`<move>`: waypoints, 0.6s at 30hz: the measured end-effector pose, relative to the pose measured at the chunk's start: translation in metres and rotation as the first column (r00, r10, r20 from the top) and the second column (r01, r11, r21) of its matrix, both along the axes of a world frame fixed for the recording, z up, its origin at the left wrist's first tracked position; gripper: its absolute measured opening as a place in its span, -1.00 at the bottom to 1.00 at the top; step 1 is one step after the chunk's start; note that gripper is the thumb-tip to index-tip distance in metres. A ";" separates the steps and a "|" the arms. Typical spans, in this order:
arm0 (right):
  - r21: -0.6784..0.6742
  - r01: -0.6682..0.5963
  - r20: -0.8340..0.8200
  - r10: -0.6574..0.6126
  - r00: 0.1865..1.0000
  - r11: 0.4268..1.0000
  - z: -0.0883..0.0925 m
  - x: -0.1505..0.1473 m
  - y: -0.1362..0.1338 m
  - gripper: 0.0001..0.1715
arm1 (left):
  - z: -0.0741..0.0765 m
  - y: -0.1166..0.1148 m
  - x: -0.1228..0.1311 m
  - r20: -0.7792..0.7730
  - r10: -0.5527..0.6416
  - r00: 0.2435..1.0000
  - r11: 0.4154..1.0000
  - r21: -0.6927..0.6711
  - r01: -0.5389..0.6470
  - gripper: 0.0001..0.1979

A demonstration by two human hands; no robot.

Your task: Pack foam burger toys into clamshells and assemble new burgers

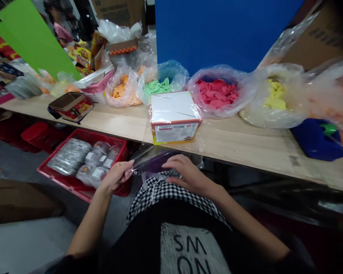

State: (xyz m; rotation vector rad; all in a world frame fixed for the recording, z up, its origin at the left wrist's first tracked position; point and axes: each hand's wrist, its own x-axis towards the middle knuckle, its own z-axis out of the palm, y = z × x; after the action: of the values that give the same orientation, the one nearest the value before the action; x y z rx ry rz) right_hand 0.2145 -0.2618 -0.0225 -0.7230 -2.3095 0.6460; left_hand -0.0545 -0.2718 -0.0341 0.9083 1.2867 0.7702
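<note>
A box with a white top and a printed front (pixel 176 133) stands at the front edge of the wooden table, with clear plastic film (pixel 148 154) around it. The loose end of this film hangs over the edge towards my lap. My left hand (pixel 118 175) pinches the film's left corner between thumb and fingers. Close by on the right, my right hand (pixel 185 173) is curved over the film with thumb and fingers apart. Whether its fingertips touch the film I cannot tell.
Clear bags of orange pieces (pixel 119 91), green pieces (pixel 157 86), red pieces (pixel 217 93) and yellow pieces (pixel 276 95) line the table's back. A red crate (pixel 84 194) with plastic packs stands below left. A blue container (pixel 314 140) sits at right. Another person (pixel 61 32) is far left.
</note>
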 end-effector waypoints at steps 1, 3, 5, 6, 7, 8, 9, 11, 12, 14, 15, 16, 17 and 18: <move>0.080 -0.060 0.092 0.053 0.994 0.995 0.000 -0.011 0.003 -0.63 | 0.001 0.000 0.001 0.001 0.003 1.000 1.000 0.004 -0.003 -0.52; 0.193 -0.167 0.236 0.119 0.964 0.967 -0.002 -0.035 0.010 -0.58 | 0.003 -0.001 0.003 0.000 0.009 1.000 1.000 0.015 -0.009 -0.53; 0.262 -0.229 0.302 0.146 0.942 0.937 -0.007 -0.058 0.016 -0.66 | 0.003 -0.003 0.003 -0.011 0.008 1.000 1.000 0.025 -0.008 -0.52; 0.277 -0.251 0.308 0.161 0.938 0.928 -0.010 -0.067 0.018 -0.74 | 0.002 -0.004 0.003 -0.021 0.008 1.000 1.000 0.027 -0.007 -0.52; 0.275 -0.269 0.295 0.186 0.937 0.923 -0.012 -0.073 0.020 -0.79 | 0.001 -0.005 0.003 -0.032 0.009 0.999 1.000 0.028 -0.008 -0.52; 0.251 -0.282 0.257 0.217 0.942 0.926 -0.014 -0.076 0.021 -0.79 | 0.001 -0.007 0.003 -0.043 0.011 0.999 0.999 0.031 -0.010 -0.52; 0.204 -0.287 0.188 0.250 0.950 0.936 -0.014 -0.076 0.022 -0.77 | 0.000 -0.008 0.002 -0.053 0.012 0.999 0.999 0.032 -0.010 -0.52; 0.046 -0.289 -0.036 0.291 0.956 0.956 -0.011 -0.067 0.018 -0.75 | -0.001 -0.009 0.001 -0.064 0.011 0.998 1.000 0.026 -0.009 -0.52; -0.057 -0.285 -0.174 0.271 0.947 0.957 -0.008 -0.058 0.015 -0.76 | -0.001 -0.009 0.000 -0.066 0.008 0.998 1.000 0.022 -0.006 -0.52; -0.268 -0.270 -0.426 0.138 0.894 0.925 -0.002 -0.031 0.005 -0.79 | -0.002 -0.007 -0.001 -0.069 0.001 0.998 1.000 0.015 0.000 -0.52; -0.371 -0.251 -0.515 0.027 0.857 0.894 0.000 -0.013 -0.001 -0.81 | -0.001 -0.006 -0.002 -0.069 -0.001 0.998 1.000 0.014 0.002 -0.52; -0.464 -0.215 -0.574 -0.107 0.812 0.859 0.000 0.008 -0.007 -0.82 | -0.001 -0.005 -0.002 -0.070 -0.003 0.998 1.000 0.015 0.004 -0.52; -0.551 -0.164 -0.600 -0.253 0.759 0.818 -0.002 0.031 -0.013 -0.83 | -0.001 -0.004 -0.002 -0.068 -0.008 0.998 1.000 0.017 0.009 -0.52; -0.623 -0.101 -0.600 -0.391 0.698 0.776 -0.006 0.056 -0.020 -0.82 | 0.000 -0.003 -0.003 -0.066 -0.015 0.998 1.000 0.017 0.016 -0.52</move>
State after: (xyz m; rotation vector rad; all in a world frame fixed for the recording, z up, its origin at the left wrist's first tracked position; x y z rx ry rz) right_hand 0.2705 -0.2814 -0.0283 -0.7590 -1.2734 1.3651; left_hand -0.0571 -0.2750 -0.0342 0.9640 1.3311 0.7454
